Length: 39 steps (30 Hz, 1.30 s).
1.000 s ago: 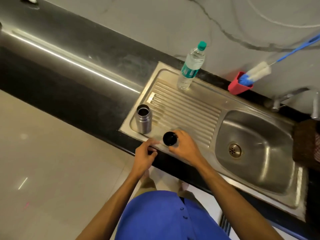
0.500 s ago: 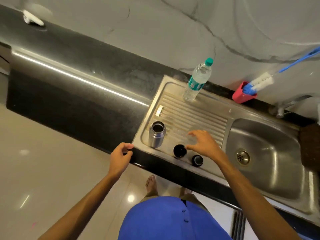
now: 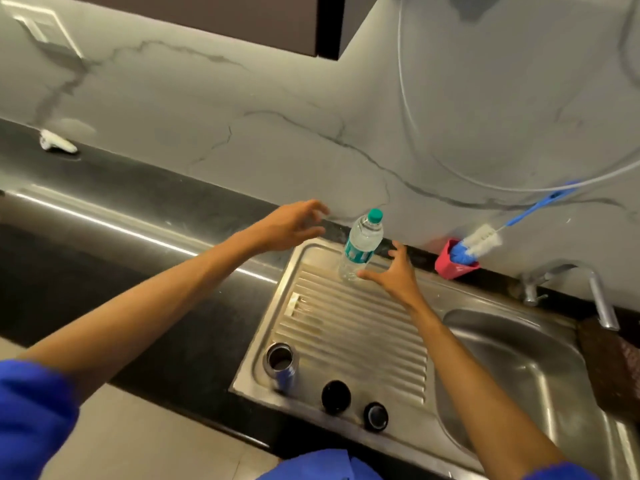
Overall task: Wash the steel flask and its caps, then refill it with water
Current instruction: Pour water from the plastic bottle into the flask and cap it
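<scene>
The open steel flask (image 3: 281,365) stands upright at the near left corner of the ribbed drainboard (image 3: 353,334). Its two black caps lie beside it near the front edge: the larger cap (image 3: 336,396) and the smaller cap (image 3: 376,416). A clear plastic water bottle (image 3: 360,245) with a green lid stands at the back of the drainboard. My right hand (image 3: 393,273) is spread open just right of the bottle's base, its thumb close to the bottle. My left hand (image 3: 294,225) hovers open to the bottle's left, above the counter, holding nothing.
The sink basin (image 3: 526,368) lies to the right, under a steel tap (image 3: 588,285). A red holder (image 3: 450,266) with a blue-handled bottle brush (image 3: 483,242) sits at the wall. A brown scrub pad (image 3: 613,368) lies at the basin's right. The black counter (image 3: 121,216) stretches left.
Both hands left the caps and the counter edge and reached back toward the water bottle. The caps now lie alone on the drainboard. The view tilted upward.
</scene>
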Each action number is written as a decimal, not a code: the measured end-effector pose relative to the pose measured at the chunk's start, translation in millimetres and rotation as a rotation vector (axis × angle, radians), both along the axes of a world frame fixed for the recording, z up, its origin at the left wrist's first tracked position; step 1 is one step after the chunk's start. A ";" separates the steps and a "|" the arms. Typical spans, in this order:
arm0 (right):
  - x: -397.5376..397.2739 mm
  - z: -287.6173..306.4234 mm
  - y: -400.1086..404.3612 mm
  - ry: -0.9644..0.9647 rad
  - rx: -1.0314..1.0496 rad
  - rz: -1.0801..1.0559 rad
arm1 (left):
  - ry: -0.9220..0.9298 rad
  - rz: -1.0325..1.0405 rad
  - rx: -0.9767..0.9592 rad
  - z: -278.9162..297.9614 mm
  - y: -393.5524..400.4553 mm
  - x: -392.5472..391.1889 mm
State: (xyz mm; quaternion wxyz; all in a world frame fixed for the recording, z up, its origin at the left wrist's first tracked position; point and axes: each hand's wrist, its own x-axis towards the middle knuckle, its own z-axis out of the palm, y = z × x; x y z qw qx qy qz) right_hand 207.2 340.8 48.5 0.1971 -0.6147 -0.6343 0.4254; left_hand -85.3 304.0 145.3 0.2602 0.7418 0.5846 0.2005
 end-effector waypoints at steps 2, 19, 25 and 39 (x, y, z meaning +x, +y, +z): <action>-8.2 -5.7 16.6 0.081 0.035 0.010 | 0.108 -0.098 0.009 8.8 38.8 30.5; -33.7 -17.5 50.6 0.216 0.150 0.022 | 0.798 -0.529 0.343 7.5 116.0 92.9; -44.8 -19.1 49.3 0.179 0.166 0.020 | 0.945 -0.150 0.238 13.3 116.0 103.8; -41.2 -35.2 48.6 0.229 0.175 -0.009 | -0.455 0.146 -0.515 -58.5 62.8 3.6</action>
